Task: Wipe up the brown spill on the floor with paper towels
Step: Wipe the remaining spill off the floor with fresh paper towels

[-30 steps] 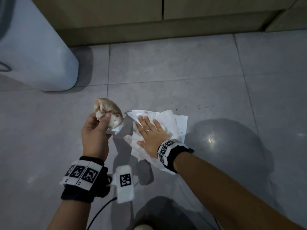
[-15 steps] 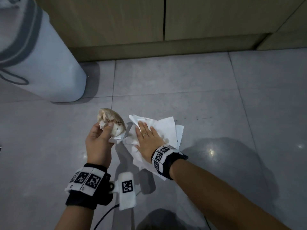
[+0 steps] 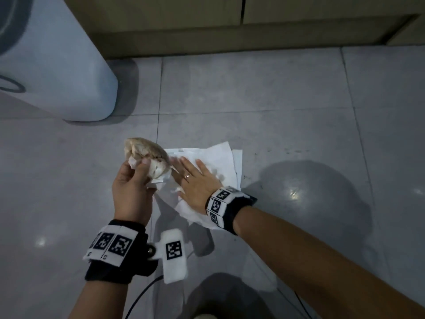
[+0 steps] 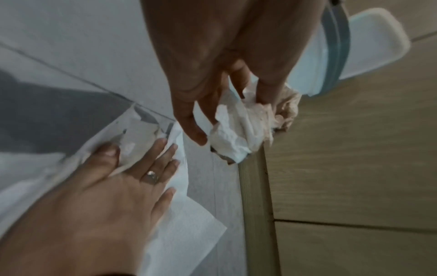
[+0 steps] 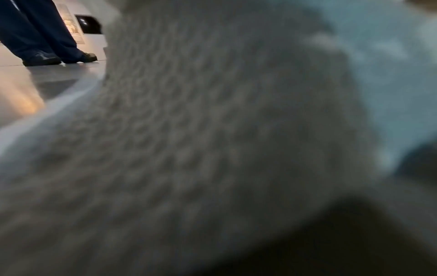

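We see a grey tiled floor [image 3: 264, 93] with a white bin [image 3: 57, 72] on it. Flat paper towels [image 3: 218, 157] lie on the floor under our right hand [image 3: 197, 187], fingers straight and pressing. Our left hand [image 3: 131, 192] holds a brown-stained crumpled towel [image 3: 147, 153], fingers curled round it.

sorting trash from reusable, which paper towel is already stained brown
The crumpled wad held up off the floor in the left hand; the flat towels under the right hand look mostly white.
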Motion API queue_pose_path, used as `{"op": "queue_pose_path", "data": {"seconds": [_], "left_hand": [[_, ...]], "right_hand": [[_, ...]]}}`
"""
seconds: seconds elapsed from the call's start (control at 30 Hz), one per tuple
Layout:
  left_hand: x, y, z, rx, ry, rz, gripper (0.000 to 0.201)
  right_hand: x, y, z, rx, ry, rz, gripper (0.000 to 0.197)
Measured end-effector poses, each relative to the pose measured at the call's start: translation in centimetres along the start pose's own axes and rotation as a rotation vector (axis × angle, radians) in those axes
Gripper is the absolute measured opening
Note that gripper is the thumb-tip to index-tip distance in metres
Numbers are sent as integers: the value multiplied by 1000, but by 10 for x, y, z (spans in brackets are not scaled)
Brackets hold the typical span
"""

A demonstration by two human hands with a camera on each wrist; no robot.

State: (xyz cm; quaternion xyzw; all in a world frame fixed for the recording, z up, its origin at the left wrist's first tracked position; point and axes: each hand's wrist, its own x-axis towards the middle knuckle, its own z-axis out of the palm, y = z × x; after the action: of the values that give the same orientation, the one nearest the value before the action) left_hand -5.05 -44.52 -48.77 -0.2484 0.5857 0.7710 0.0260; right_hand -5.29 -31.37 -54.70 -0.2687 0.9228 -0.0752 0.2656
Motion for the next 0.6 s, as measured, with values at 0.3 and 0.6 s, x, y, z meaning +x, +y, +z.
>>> {"op": "queue_pose_path", "data": {"seconds": [0.3,0.6], "left_hand": [[6,5,8,-340,-167,-239,84],[-6,23,19,-405,-154,-236,58]], "right_hand": [[11,-7,4,-74,-112,52,60],[-9,-5,-6,17,-189,-12,69]]}}
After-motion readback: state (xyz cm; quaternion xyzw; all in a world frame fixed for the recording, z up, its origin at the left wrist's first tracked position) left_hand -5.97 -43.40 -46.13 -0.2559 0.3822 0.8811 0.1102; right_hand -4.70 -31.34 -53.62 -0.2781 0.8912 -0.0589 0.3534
